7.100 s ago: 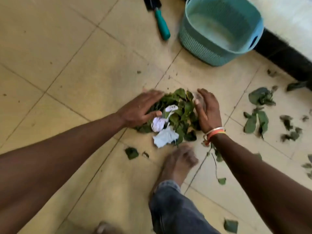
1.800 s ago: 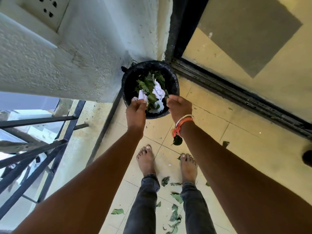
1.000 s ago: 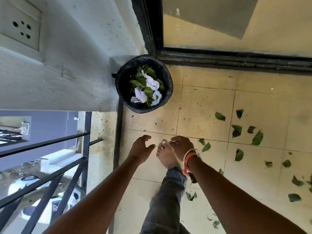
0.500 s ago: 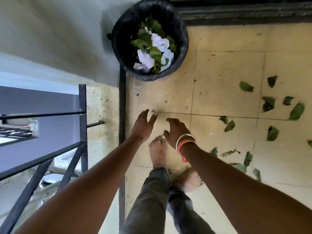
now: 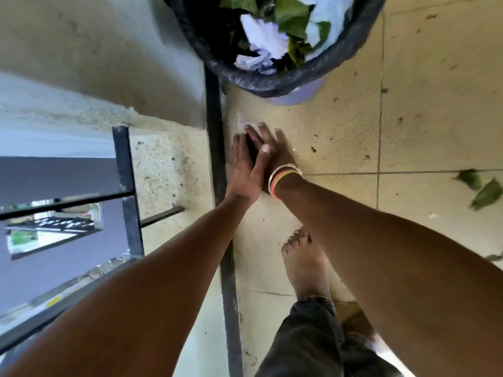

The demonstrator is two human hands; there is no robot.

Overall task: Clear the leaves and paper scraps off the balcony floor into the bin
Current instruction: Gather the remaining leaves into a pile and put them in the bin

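Observation:
The black-lined bin (image 5: pixel 275 83) stands at the top, close to the wall corner, filled with green leaves (image 5: pixel 292 13) and white paper scraps (image 5: pixel 262 36). Just below it my left hand (image 5: pixel 245 170) and my right hand (image 5: pixel 275 151) are pressed palm against palm, fingers straight, holding nothing. My right wrist wears orange and white bangles. A few green leaves (image 5: pixel 483 190) lie on the tiled floor at the right edge.
A black metal railing (image 5: pixel 128 191) and its floor bar (image 5: pixel 217 148) run along the left, with a drop beyond. The plastered wall (image 5: pixel 95 50) fills the upper left. My bare foot (image 5: pixel 304 262) and dark trouser leg stand below the hands.
Both hands were apart half a second ago and have come together, palms touching. The view has dropped closer to the bin and floor.

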